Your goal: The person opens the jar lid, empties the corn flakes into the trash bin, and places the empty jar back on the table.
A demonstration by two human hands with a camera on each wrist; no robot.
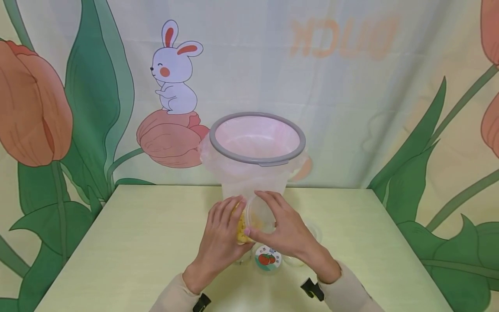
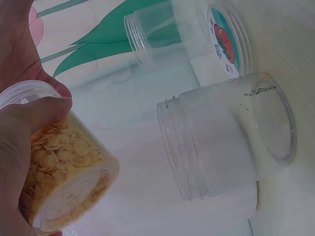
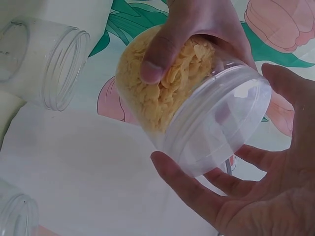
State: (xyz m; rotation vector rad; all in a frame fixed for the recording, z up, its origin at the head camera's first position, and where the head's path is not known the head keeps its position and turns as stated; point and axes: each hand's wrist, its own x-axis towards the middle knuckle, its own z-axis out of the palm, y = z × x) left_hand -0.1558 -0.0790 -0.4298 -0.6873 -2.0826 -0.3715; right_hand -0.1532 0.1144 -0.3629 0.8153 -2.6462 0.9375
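A clear plastic jar (image 1: 242,225) full of yellow cereal flakes is held tilted above the table, just in front of the bin. My left hand (image 1: 220,242) grips its body, fingers and thumb wrapped round the flakes (image 3: 162,93). My right hand (image 1: 284,229) curls round the jar's clear lid (image 3: 221,123), thumb below and fingers on the far side. In the left wrist view the jar (image 2: 69,172) sits in my left hand (image 2: 19,128) at the lower left.
A bin with a grey rim (image 1: 218,147) and pink liner stands at the table's back. An empty clear jar (image 2: 221,142), a second one (image 2: 152,34) and a tomato-labelled lid (image 1: 267,258) lie on the pale green table (image 1: 136,225) under my hands.
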